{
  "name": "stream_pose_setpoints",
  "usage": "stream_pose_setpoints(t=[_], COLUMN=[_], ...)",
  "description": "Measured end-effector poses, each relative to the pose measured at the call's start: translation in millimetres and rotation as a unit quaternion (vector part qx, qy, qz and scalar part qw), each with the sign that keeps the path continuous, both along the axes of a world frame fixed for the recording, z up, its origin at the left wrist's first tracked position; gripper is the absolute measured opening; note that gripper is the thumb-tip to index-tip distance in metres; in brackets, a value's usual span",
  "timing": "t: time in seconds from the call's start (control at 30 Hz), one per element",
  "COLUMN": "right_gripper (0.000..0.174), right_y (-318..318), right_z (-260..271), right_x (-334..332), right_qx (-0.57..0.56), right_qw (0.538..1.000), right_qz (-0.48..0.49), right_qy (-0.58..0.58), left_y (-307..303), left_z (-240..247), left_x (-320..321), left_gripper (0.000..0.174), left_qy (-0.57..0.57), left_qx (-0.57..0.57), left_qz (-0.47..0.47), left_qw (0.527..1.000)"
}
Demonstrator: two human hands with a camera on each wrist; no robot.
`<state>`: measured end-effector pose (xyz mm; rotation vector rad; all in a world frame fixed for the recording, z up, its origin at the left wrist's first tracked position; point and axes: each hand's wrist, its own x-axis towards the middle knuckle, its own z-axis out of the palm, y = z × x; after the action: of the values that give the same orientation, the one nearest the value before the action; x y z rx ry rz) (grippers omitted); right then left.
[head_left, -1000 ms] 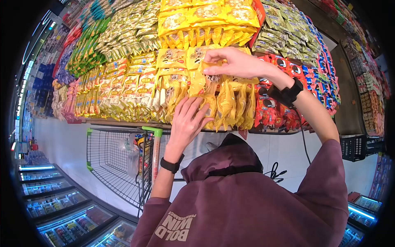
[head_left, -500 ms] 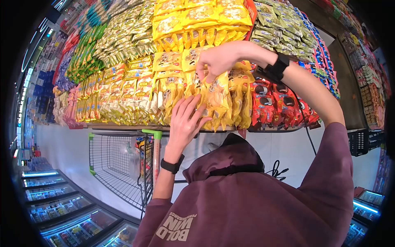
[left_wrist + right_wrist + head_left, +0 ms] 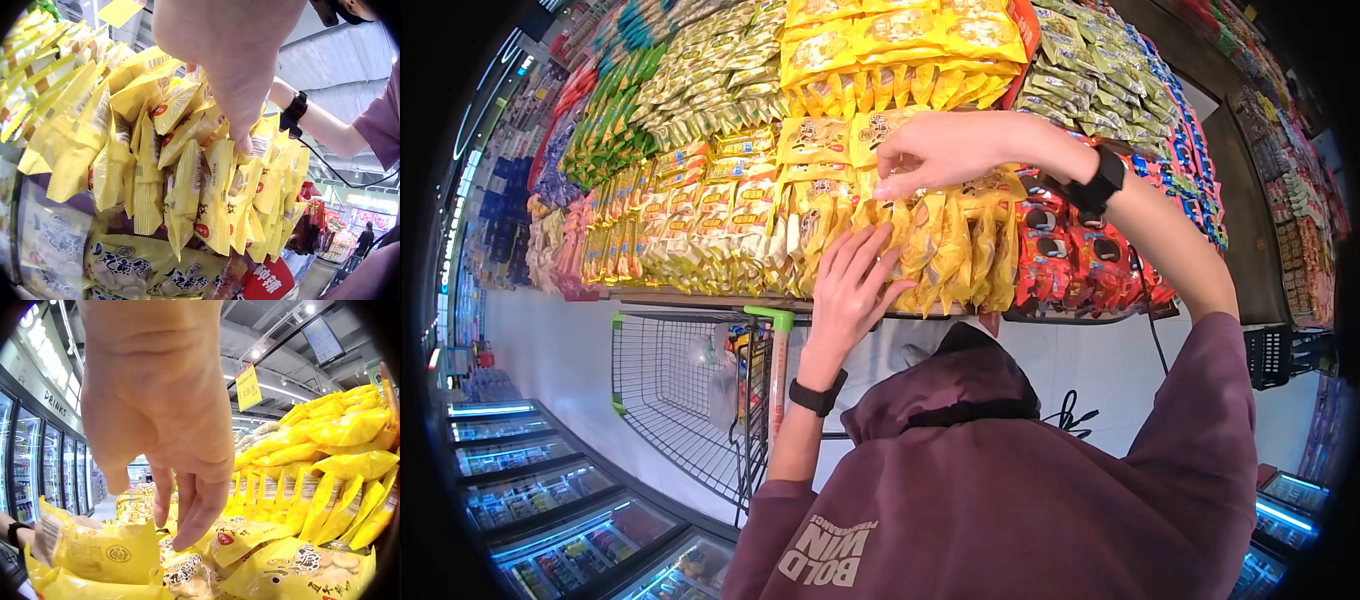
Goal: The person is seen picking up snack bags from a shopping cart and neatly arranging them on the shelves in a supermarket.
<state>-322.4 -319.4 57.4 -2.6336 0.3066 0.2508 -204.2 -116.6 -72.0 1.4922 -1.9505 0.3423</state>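
In the head view my left hand (image 3: 855,290) rests with fairly straight fingers on the front of a row of yellow snack packets (image 3: 940,250). These packets stand on edge, packed side by side. My right hand (image 3: 950,155) reaches over the row from the right, just behind the left fingers. Its fingers (image 3: 203,506) point down at the packets in the right wrist view, with the thumb apart from them and nothing between. One yellow packet (image 3: 103,550) leans beside the thumb. In the left wrist view the left hand (image 3: 231,56) overlaps the upper packets (image 3: 187,125).
Piled higher behind are more yellow packets (image 3: 900,45). Red packets (image 3: 1055,255) fill the display on the right, white-and-yellow ones (image 3: 710,215) on the left. A wire shopping cart (image 3: 680,390) stands below the display's front edge. A black cable (image 3: 1152,320) hangs from the right wrist.
Half a second ago a yellow packet showed its front face under my right hand; packets now stand on edge there. The right hand has shifted slightly; the left has stayed in place.
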Motion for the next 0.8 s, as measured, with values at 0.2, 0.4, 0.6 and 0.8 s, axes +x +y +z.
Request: stream_pose_setpoints(t=[0.2,0.4,0.6,0.8], right_gripper=[0.037,0.022,0.021,0.027], right_y=[10.7,11.3,7.7,6.2], right_z=[-17.0,-36.2,-56.1,-59.2], right_x=[-43.2,-35.8,-13.9,-2.9], right_qx=[-0.048,0.056,0.038,0.028], right_qw=[0.971,0.975,0.964,0.975], right_qz=[0.138,0.143,0.213,0.21], right_qy=[-0.19,-0.16,-0.156,-0.059], left_y=[-0.8,-4.8,-5.9,-4.3], left_z=[-2.3,-7.6,-6.2,-4.7], left_x=[1.1,3.2,2.9,4.1], left_gripper=[0.043,0.059,0.065,0.066], left_qy=[-0.001,0.014,0.015,0.025], left_qx=[-0.002,-0.004,0.002,0.007], left_qz=[-0.001,-0.007,-0.003,0.001], left_qw=[1.0,1.0,1.0,1.0])
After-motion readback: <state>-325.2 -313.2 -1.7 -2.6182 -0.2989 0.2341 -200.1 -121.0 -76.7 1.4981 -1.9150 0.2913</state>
